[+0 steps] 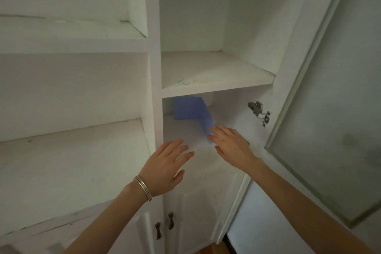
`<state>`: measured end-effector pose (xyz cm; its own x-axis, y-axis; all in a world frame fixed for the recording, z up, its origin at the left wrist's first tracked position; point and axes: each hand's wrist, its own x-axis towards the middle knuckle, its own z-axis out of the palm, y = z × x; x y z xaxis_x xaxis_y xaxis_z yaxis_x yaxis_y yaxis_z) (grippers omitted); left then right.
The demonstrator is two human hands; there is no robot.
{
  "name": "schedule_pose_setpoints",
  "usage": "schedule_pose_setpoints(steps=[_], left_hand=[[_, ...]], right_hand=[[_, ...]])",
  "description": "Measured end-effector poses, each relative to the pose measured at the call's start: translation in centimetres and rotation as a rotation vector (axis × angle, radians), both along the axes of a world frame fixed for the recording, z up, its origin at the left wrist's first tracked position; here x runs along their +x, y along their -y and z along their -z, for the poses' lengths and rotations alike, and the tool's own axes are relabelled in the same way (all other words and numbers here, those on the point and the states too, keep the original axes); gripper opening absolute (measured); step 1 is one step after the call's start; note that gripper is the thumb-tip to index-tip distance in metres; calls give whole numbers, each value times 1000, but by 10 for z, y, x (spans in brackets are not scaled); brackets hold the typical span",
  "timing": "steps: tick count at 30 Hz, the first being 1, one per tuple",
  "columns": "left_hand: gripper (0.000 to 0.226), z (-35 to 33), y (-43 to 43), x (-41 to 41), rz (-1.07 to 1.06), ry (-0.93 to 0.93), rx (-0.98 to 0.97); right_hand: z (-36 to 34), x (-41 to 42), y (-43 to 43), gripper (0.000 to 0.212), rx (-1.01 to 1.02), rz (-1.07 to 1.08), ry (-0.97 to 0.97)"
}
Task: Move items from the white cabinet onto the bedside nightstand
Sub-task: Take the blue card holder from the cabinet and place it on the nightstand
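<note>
A translucent blue box [191, 112] lies on the lower shelf of the white cabinet [153, 80], reaching from the back towards the shelf's front edge. My right hand [231, 146] is flat with fingers spread, its fingertips at the box's near right corner. My left hand [167, 167], with a silver bangle on the wrist, hovers open just left of it, in front of the shelf and apart from the box. Neither hand holds anything.
The cabinet's frosted glass door [329, 130] stands open on the right, its metal hinge [258, 112] showing inside. The shelf above [216, 86] holds nothing. Open white shelves [72, 146] fill the left. Lower doors with dark handles [165, 227] sit below.
</note>
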<state>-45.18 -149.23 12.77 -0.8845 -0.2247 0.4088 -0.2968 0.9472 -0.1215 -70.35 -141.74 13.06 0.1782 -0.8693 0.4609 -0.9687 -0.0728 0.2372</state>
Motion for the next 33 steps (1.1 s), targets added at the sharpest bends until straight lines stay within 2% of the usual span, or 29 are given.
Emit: schedule_pose_setpoints(steps=[4,8,11,14,17,21,25,30,33], left_hand=[[50,3,11,-19,-43,7,-2],[50,11,22,-27,-80,-7,-1],[50,14,26,-30,-109,-12,5],[50,15,26,-32,-138,-21,-11],[50,18,23,-34,-178,-20,-17],[50,26,19,-39,-240,-11,-14],[51,37,13,-42,-306,13,18],[52,40,-2,-32,-373,0,36],[52,41,-20,-17,-404,-15,16]], right_hand=[[-2,-35,35,55,18,-53,-62],[1,-57,61,61,126,-170,-132],[3,-67,79,47,207,-272,-227],[8,-73,94,11,121,-421,-306],[12,-76,108,25,90,-454,-378],[17,-78,121,10,137,-478,-464],[20,-83,124,24,103,-528,-421],[22,-69,104,23,-129,-594,-219],[17,-48,82,34,-245,-595,-143]])
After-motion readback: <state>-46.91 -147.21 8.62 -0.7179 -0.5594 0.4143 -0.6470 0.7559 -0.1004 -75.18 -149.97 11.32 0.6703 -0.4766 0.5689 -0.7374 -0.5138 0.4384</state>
